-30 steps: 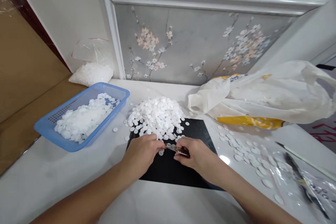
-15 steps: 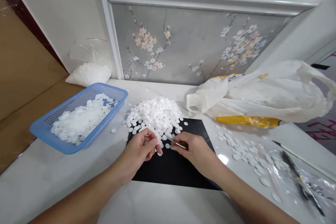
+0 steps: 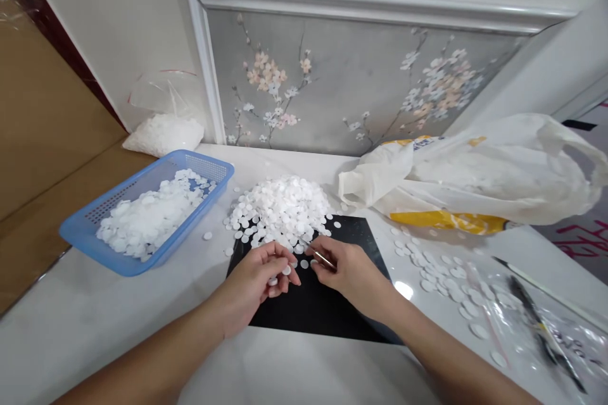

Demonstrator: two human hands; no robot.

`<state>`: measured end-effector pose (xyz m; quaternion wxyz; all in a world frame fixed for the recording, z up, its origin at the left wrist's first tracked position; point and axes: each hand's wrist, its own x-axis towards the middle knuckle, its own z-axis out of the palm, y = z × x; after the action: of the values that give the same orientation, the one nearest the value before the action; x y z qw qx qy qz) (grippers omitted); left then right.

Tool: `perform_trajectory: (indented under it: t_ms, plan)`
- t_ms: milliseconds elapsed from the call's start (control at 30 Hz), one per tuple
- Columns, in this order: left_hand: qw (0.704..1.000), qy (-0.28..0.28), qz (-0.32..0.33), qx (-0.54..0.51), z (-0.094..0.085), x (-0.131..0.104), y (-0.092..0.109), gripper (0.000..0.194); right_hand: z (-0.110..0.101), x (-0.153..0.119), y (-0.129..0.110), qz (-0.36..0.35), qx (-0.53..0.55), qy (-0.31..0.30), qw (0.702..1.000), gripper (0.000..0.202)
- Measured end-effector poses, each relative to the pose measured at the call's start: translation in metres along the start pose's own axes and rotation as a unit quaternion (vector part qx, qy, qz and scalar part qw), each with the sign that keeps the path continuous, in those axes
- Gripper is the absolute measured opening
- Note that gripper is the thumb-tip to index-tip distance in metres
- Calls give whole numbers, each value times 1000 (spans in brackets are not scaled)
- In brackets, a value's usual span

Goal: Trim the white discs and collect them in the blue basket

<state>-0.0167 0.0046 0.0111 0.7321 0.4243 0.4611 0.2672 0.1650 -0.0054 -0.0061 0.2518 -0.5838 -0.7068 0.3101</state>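
Note:
A heap of small white round discs (image 3: 285,205) lies partly on a black mat (image 3: 318,313) in front of me. My left hand (image 3: 256,275) is at the near left edge of the heap, its fingers curled around a few white discs (image 3: 286,270) that show at the fingertips. On the other side, my right hand (image 3: 349,269) pinches slim metal tweezers (image 3: 325,259), with their tips pointing left toward the heap's near edge. Whether the tips grip a disc is too small to tell. A loose disc (image 3: 304,264) lies on the mat between the hands.
At left stands a blue plastic basket (image 3: 147,262) with many discs in it, a clear bag of white pieces (image 3: 164,134) behind. A white-and-yellow plastic bag (image 3: 456,183) lies at right. Near it are scattered discs (image 3: 441,275), a clear bag, and a black pen-like tool (image 3: 532,307).
My left hand has turned and opened slightly, so the discs in its fingers now show. My right hand stays nearly in place, with the tweezers' tips still near the heap.

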Motion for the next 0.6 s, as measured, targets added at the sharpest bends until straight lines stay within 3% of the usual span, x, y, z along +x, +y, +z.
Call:
perform_trajectory:
  t_ms: [100, 233, 600]
  plan:
    - [999, 11, 20, 24, 0, 1, -5, 26, 2, 3, -1, -13, -23, -15, 1000, 16]
    - [998, 21, 37, 37, -1, 3, -11, 40, 6, 9, -2, 2, -47, -33, 998, 7]
    - [995, 75, 61, 37, -11, 7, -1, 32, 9, 17, -6, 38, -99, -29, 994, 6]
